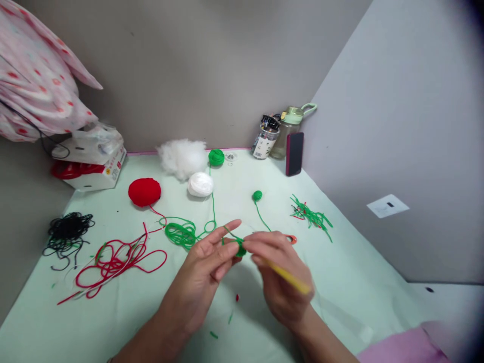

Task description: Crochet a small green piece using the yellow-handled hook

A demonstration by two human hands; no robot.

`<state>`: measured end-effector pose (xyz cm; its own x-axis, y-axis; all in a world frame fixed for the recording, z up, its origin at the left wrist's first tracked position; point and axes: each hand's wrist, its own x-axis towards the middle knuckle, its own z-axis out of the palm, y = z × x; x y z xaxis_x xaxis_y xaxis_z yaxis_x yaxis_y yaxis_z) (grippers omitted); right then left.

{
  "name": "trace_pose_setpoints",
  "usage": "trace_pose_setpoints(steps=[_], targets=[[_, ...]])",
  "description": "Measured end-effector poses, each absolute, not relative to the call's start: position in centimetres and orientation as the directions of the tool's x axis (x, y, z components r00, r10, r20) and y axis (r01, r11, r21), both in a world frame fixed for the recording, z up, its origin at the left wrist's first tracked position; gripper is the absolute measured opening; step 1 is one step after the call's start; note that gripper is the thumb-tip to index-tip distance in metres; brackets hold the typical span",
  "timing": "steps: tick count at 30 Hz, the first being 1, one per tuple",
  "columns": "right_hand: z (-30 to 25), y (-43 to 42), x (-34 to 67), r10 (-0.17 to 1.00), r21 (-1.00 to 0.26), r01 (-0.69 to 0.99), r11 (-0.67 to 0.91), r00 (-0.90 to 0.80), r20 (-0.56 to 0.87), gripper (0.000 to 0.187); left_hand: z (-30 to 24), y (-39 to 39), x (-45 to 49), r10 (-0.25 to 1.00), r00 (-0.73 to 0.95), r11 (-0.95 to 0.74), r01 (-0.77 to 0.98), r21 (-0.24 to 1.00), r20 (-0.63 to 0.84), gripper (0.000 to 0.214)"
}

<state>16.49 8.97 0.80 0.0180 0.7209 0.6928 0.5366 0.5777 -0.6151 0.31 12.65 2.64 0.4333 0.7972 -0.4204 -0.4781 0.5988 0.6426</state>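
Observation:
My left hand [204,264] pinches a small green crocheted piece [239,248] between thumb and fingers, with the index finger stretched out and green yarn running over it. My right hand [278,275] is closed round a yellow crochet hook [289,277], its tip at the green piece. The green yarn trails back to a loose green coil [180,234] and on to a green yarn ball [216,157] at the back of the table.
On the pale green table [340,282] lie a red yarn ball [144,192], a white yarn ball [200,184], white stuffing [182,157], red yarn tangle [113,262], black yarn tangle [68,229], green scraps [310,217], a phone [294,154], a jar [265,138], a bottle [289,128] and a box [94,171].

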Motion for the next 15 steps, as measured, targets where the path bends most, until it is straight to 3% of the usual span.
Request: trace_pose_setpoints(steps=[2,5,7,10,13,15], targets=[[1.3,9.4,16.4,0.789,-0.794,0.298,0.53,0.17,0.59,0.027,2.8,12.9,0.1,0.8,0.435,0.597,-0.501,0.627,-0.414,0.045],[1.9,10.0,16.0,0.852,-0.878,0.063,0.475,0.217,0.477,0.021,2.8,12.9,0.0,0.845,0.387,0.527,-0.483,0.699,-0.369,0.043],[2.0,10.1,15.8,0.847,-0.868,0.11,0.483,0.19,0.496,0.019,2.6,12.8,0.1,0.864,0.372,0.486,-0.44,0.755,-0.339,0.041],[1.6,9.6,15.7,0.796,-0.78,0.323,0.535,0.117,0.594,0.027,2.2,12.5,0.3,0.884,0.34,0.447,-0.411,0.795,-0.321,0.036],[1.0,9.0,16.0,0.724,-0.599,0.538,0.592,-0.029,0.689,0.038,2.0,12.4,0.5,0.868,0.352,0.485,-0.449,0.75,-0.35,0.037],[0.9,9.0,16.4,0.703,-0.561,0.562,0.607,-0.051,0.71,0.04,1.9,12.6,0.4,0.82,0.426,0.563,-0.483,0.67,-0.382,0.036]])
